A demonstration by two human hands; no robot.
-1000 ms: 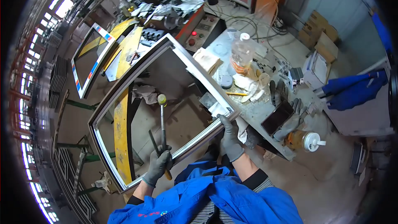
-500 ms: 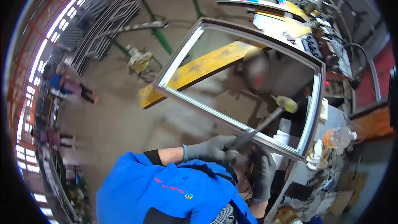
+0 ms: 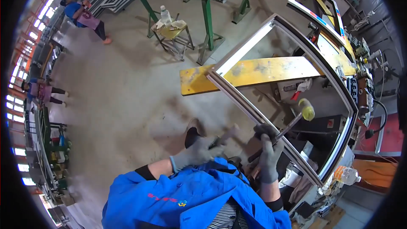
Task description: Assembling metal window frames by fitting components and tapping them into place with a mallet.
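Observation:
My right hand [image 3: 268, 154], gloved in grey, is closed around the handle of a mallet [image 3: 307, 110] with a yellowish head. The head points away from me, over the opening of a large window frame [image 3: 250, 106]. Brown-grey outside with white inner edges, this frame lies tilted across a yellow board, its near rail just by my right hand. My left hand [image 3: 197, 152], also gloved, is closed left of the near rail, clear of it. A short brownish piece [image 3: 230, 132] sticks out of its fingers, too blurred to name.
The yellow board [image 3: 254, 71] supports the window frame. Another frame [image 3: 316, 15] with coloured tape stands at the far right. A cluttered bench holds a clear bottle [image 3: 347, 175]. Green trestles [image 3: 207, 21] and a small stool [image 3: 171, 32] stand ahead. Two people [image 3: 87, 15] are at left.
The view has turned, shifting the scene. The mallet handle, earlier running toward my left hand, is now in my right. My left hand has moved away from the frame, with the brownish piece showing.

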